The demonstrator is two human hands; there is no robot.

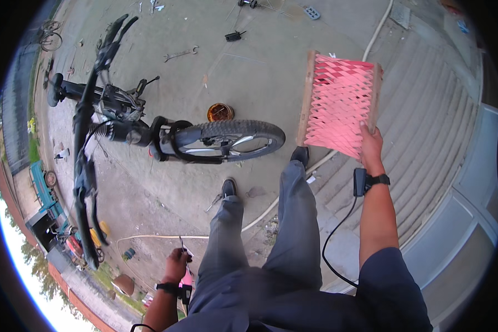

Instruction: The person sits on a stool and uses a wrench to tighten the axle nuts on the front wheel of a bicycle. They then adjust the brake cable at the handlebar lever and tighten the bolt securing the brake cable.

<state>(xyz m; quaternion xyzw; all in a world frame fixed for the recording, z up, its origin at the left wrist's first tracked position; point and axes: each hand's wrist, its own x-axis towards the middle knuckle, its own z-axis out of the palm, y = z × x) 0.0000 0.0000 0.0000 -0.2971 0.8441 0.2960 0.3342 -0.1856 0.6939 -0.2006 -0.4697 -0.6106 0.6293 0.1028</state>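
My right hand (pixel 371 145) grips the near right corner of a small stool (pixel 342 105). It has a wooden frame and a seat of woven pink straps, and hangs off the ground at my right. Low at my left, my left hand (pixel 176 262) is closed, with a thin dark rod standing up out of it; I cannot make out its kind. Ahead to the left stands a black bicycle (pixel 127 130). Its chunky front tyre (pixel 243 130) is nearest my feet, apart from both hands.
A round tin (pixel 220 112) with brown contents sits beside the tyre. A wrench (pixel 181 53), a black part (pixel 234 36) and a blue-grey pedal-like piece (pixel 311 13) lie farther off. A pale hose (pixel 271 207) crosses by my feet. Ridged steps (pixel 415 127) rise at the right.
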